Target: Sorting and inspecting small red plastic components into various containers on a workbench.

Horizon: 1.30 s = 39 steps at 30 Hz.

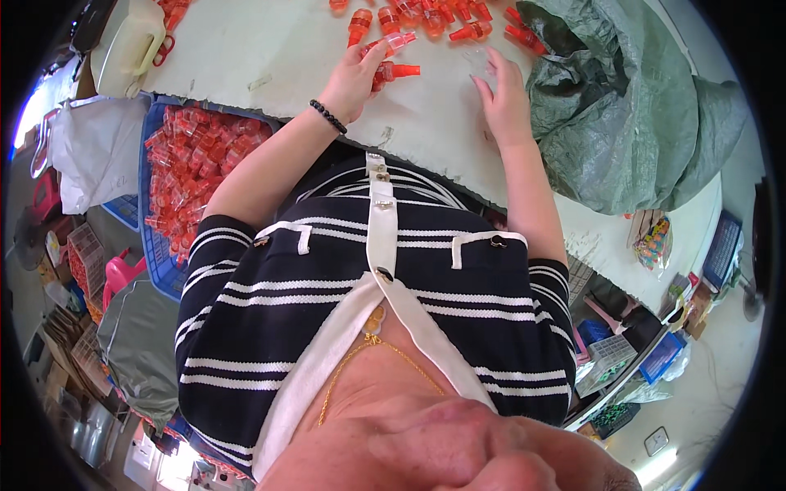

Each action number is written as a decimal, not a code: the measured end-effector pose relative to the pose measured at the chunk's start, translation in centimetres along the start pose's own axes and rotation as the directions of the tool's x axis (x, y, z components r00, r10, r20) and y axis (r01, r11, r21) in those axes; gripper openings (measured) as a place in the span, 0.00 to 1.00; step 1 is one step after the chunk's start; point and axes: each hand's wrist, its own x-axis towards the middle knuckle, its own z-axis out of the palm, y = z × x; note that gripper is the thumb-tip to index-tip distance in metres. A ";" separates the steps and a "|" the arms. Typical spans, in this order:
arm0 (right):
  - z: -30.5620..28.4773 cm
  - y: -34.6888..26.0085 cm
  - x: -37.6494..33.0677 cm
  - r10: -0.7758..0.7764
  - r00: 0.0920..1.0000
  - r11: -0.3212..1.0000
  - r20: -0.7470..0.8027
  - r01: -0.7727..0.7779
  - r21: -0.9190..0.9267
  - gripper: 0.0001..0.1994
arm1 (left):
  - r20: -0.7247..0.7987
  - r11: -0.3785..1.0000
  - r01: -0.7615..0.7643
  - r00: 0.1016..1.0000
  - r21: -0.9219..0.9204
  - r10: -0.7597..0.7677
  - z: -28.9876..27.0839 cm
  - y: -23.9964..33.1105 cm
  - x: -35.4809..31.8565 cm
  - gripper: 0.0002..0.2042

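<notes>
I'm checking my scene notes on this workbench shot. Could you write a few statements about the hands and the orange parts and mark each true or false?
1. The left hand holds a clear-tipped orange plastic cap. True.
2. The right hand grips a pair of scissors. False: it rests on the white tabletop, holding nothing that can be made out.
3. A blue plastic crate of orange parts sits on the person's left. True.
4. The grey-green woven sack lies on the floor. False: it lies on the tabletop.
</notes>
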 end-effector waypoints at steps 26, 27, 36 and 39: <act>3.5 -7.9 -0.2 0.258 0.904 0.552 0.340 -0.427 0.716 0.13 | 0.083 0.594 -0.651 0.704 0.472 0.705 1.3 -1.2 -1.6 0.15; 3.7 -7.5 -0.3 0.289 0.843 0.386 0.454 -0.536 0.750 0.13 | 0.180 0.394 -0.733 0.567 0.554 0.804 1.0 -1.2 -1.7 0.15; 4.7 -8.4 -1.4 0.184 0.559 -0.052 0.808 -0.816 0.576 0.16 | 0.548 0.051 -0.776 0.489 0.629 0.678 -3.2 -0.5 -4.6 0.19; 4.6 -7.6 -0.7 0.259 0.700 0.300 0.666 -0.713 0.634 0.16 | 0.271 0.539 -0.531 0.829 0.653 0.489 -6.0 1.0 -6.6 0.20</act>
